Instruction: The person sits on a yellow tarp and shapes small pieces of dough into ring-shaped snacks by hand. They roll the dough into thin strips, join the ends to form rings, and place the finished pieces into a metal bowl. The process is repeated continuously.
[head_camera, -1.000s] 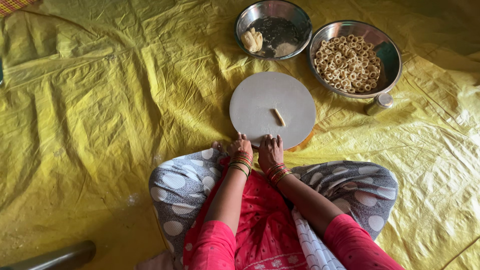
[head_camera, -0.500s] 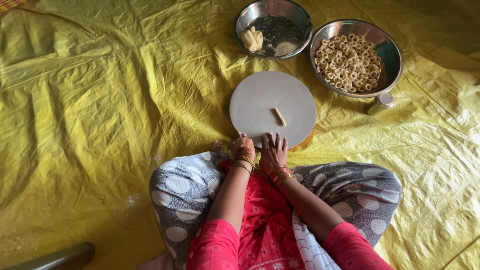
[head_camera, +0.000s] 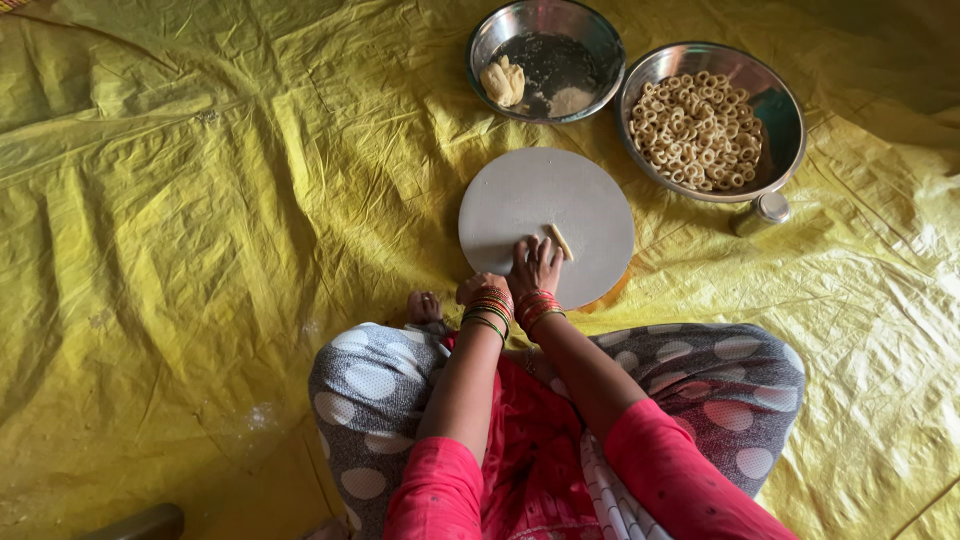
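Note:
A round pale board (head_camera: 530, 200) lies on the yellow sheet in front of my crossed legs. A short roll of dough (head_camera: 560, 241) rests on its near right part. My right hand (head_camera: 536, 265) lies flat on the board with fingers spread, its fingertips just beside the dough roll. My left hand (head_camera: 482, 288) is curled at the board's near edge, wrist bangles showing; whether it holds anything is hidden.
A steel bowl (head_camera: 590, 30) with a dough lump (head_camera: 503, 82) and flour stands behind the board. To its right a steel bowl (head_camera: 780, 110) holds several small dough rings (head_camera: 697, 132). A small steel cup (head_camera: 762, 213) stands beside it. The crumpled yellow sheet (head_camera: 200, 200) covers the floor.
My right hand has moved forward onto the board toward the dough roll. My left hand stays near the board's edge.

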